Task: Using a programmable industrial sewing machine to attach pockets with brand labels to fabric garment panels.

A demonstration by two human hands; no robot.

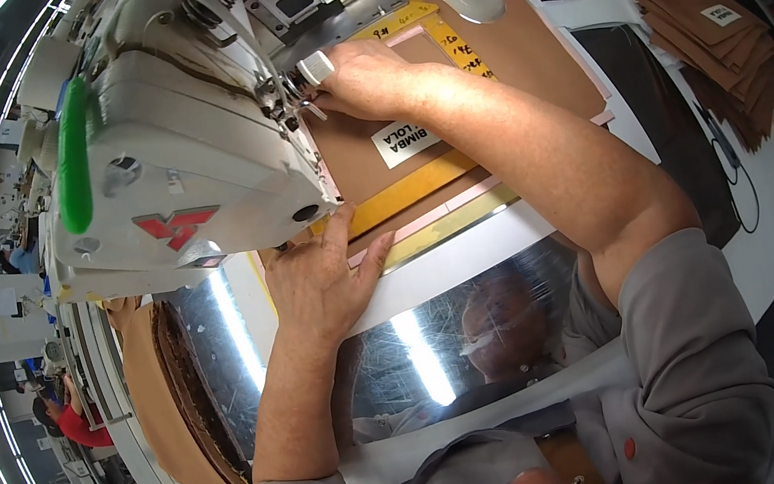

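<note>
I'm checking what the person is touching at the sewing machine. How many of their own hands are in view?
2. The left hand lies flat at the brown panel's near edge; the right hand is by the sewing machine's needle.

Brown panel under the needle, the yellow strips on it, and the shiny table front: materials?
Brown panel: looks like matte leather or leatherboard, flat and stiff, no sheen. Yellow strips: likely rigid plastic or taped guide bars, smooth and straight-edged. Shiny table front: polished metal, probably steel; it mirrors the ceiling lights and shows fine scratches. Right hand is at the needle; left hand presses the edge.
</note>
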